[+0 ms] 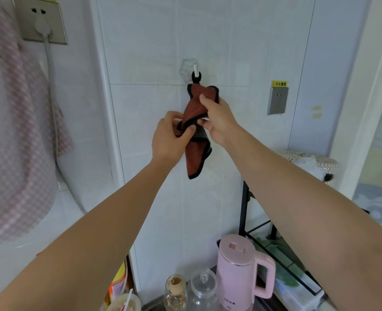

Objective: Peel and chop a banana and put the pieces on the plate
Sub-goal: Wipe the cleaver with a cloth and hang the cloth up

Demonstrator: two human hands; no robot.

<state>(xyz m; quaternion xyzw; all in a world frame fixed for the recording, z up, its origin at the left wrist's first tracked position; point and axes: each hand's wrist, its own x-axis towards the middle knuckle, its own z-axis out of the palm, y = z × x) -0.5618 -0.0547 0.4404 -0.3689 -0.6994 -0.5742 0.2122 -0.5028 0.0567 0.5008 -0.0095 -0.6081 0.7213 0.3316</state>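
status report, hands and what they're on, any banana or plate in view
Hands: left hand and right hand both grip the rust-brown black-edged cloth hung on the clear wall hook. No banana or plate in view. Nothing blocking the hands.

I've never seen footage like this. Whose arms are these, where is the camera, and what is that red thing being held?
There is no machine here: these are a person's two bare arms, filmed by one wide-angle camera worn on the head, looking forward and down. That is why the arms seem to reach out from the bottom edge. The left hand and right hand both grip a reddish-brown cloth, which hangs by a loop from a clear hook on the white tiled wall. Below stand a pink kettle and a clear glass jar. No banana or plate is in view.
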